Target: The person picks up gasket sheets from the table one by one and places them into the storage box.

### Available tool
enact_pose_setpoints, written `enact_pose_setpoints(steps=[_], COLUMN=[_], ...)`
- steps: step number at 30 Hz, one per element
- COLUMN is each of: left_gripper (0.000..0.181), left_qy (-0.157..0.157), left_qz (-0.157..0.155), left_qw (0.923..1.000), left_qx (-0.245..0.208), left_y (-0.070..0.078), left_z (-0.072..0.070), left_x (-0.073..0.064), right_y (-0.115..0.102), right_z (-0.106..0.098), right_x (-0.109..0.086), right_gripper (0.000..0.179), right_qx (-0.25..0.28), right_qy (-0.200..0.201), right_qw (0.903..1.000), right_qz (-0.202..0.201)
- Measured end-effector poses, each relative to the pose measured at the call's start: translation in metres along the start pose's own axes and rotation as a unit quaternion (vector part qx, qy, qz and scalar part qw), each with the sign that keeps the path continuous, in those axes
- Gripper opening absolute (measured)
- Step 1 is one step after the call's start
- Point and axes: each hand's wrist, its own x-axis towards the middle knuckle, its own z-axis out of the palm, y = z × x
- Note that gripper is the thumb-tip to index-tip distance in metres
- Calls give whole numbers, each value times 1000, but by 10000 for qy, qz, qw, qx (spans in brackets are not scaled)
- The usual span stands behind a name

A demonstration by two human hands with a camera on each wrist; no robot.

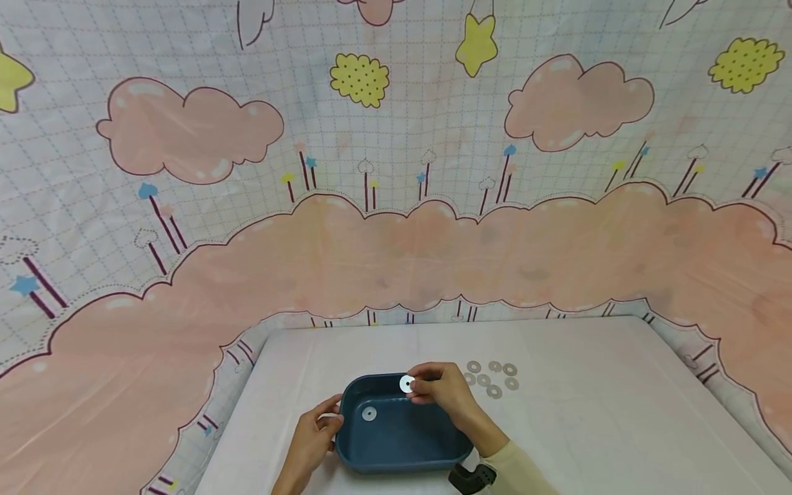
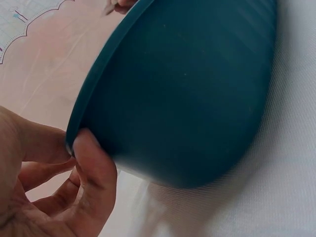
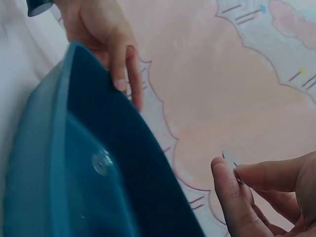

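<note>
A dark blue rectangular basin [image 1: 408, 433] with rounded corners rests on the white table. My left hand [image 1: 312, 436] pinches its left rim between thumb and fingers, as the left wrist view shows up close at the hand [image 2: 64, 182]. Over the basin's far side, my right hand [image 1: 448, 392] pinches a flat metal washer [image 1: 406, 383] with a small centre hole. In the right wrist view that washer [image 3: 229, 159] is seen nearly edge-on between thumb and fingertips. Another washer [image 1: 369, 413] lies on the basin floor towards the left.
Several grey washers [image 1: 493, 391] lie loose on the table to the right of the basin, some partly behind my right hand. A black watch [image 1: 472, 478] is on the right wrist. A patterned cloth [image 1: 396, 261] hangs behind the white table [image 1: 588, 412].
</note>
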Motion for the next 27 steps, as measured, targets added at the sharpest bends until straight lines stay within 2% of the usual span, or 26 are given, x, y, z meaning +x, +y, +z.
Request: enact_pose_setpoints(steps=[11,19,27], left_gripper=[47,47,47], left_qy=[32,30,9], left_qz=[-28,-35,-32], left_qw=[10000,10000,10000], left_qx=[2,-40,-25], left_y=[1,0,1], left_z=[1,0,-1], left_x=[0,0,0], right_y=[17,29,40], right_z=[18,29,37], right_x=[9,13,19], right_gripper=[23,25,26], right_qx=[29,262,323], right_qy=[-47,-132,66], right_qw=[9992,9973,9947], right_qz=[400,669,976])
